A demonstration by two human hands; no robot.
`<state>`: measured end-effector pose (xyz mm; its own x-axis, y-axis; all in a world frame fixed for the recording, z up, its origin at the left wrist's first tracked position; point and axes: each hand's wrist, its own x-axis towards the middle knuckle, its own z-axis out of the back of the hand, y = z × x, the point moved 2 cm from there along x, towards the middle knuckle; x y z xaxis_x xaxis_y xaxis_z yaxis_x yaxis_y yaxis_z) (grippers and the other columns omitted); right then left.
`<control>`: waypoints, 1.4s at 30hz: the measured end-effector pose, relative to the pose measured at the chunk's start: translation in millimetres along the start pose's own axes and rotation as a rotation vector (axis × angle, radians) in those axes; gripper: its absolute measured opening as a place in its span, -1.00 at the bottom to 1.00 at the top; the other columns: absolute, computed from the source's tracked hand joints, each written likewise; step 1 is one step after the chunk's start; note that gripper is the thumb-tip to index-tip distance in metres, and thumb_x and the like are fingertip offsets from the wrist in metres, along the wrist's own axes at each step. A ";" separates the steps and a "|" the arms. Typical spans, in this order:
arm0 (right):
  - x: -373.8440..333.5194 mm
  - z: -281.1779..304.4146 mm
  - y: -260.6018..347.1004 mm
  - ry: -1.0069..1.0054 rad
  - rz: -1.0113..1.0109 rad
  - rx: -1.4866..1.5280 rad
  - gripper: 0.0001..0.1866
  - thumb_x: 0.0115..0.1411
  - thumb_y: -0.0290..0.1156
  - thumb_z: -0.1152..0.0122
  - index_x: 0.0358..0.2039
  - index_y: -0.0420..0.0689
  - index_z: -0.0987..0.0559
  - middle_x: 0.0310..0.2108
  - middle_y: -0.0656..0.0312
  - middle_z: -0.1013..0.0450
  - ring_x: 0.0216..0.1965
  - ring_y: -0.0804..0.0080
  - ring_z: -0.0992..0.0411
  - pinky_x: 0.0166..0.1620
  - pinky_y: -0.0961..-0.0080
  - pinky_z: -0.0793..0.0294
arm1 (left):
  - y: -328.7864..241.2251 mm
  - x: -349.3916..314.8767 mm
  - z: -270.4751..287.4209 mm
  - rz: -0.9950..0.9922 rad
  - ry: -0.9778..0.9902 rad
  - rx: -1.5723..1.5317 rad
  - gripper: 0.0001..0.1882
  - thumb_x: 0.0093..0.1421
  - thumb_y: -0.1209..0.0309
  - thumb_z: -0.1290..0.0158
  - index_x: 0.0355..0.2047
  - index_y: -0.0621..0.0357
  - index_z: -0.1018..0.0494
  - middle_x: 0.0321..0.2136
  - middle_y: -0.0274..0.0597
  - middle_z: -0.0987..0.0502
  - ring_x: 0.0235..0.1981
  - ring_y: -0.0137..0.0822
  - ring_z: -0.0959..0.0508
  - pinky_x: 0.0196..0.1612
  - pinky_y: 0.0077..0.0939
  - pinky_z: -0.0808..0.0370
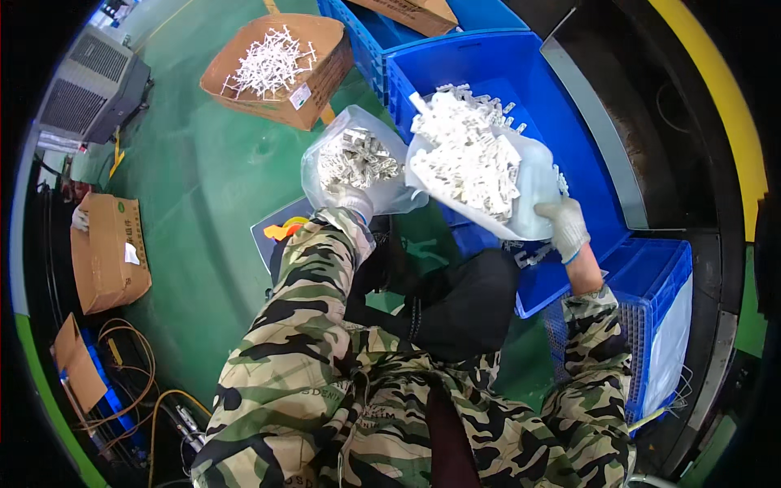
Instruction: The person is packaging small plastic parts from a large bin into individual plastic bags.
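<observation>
My right hand [567,228], in a white knit glove, grips the near right end of a translucent plastic scoop-like tub [533,175]. The tub is tilted and heaped with small white plastic parts [472,159]; it hangs over a large blue crate [582,138], where more such parts lie. To its left, a second translucent plastic container [313,167] holds greyish-white small parts [358,159]. My left hand [351,199], also gloved, is closed at that container's near rim, its fingertips partly hidden.
A cardboard box [313,102] of thin white pieces stands on the green floor beyond, another box [110,252] at left. Cables and hoses [138,350] lie lower left. A blue basket crate [651,301] stands at right, beside dark machinery [643,106]. My knee [476,301] is below the tub.
</observation>
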<state>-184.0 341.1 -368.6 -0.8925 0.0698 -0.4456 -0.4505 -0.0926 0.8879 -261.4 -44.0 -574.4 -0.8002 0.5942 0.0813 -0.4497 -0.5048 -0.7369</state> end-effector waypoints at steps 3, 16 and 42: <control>3.2 -27.0 -0.1 0.001 -0.033 -0.078 -0.61 0.04 -0.55 -0.29 -0.10 -0.49 -0.61 -0.26 0.03 -0.63 -0.30 0.28 -0.63 -0.18 0.39 -0.59 | -0.2 -12.4 2.8 0.058 0.123 0.140 -0.64 0.35 0.24 -0.02 0.09 0.00 -0.56 -0.02 -0.16 -0.63 0.00 -0.10 -0.61 0.01 0.05 -0.50; 71.6 -112.8 35.1 0.098 0.498 -1.297 -0.65 0.09 -0.29 -0.25 -0.29 -0.37 -0.67 -0.34 -0.28 -0.58 -0.20 -0.14 -0.61 -0.11 0.11 -0.59 | 75.2 -68.9 -81.7 0.292 -0.163 0.656 -0.51 0.31 0.16 -0.03 0.23 -0.13 -0.49 0.12 -0.22 -0.59 0.11 -0.04 -0.58 0.02 0.27 -0.48; 48.6 -51.4 115.4 -0.460 0.700 -1.273 -0.67 0.27 -0.27 -0.03 -0.03 -0.14 -0.52 -0.18 -0.15 -0.59 -0.12 -0.18 -0.56 -0.09 0.00 -0.56 | -63.9 -23.9 33.9 0.417 0.332 0.746 -0.77 0.16 0.29 -0.10 -0.29 0.00 -0.72 -0.30 -0.05 -0.72 -0.21 -0.06 -0.73 -0.21 -0.04 -0.64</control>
<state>-280.4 282.7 -293.6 -0.9518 -0.0789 0.2964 0.1150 -0.9877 0.1063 -227.0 -47.2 -506.4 -0.8519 0.3643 -0.3764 -0.3820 -0.9237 -0.0295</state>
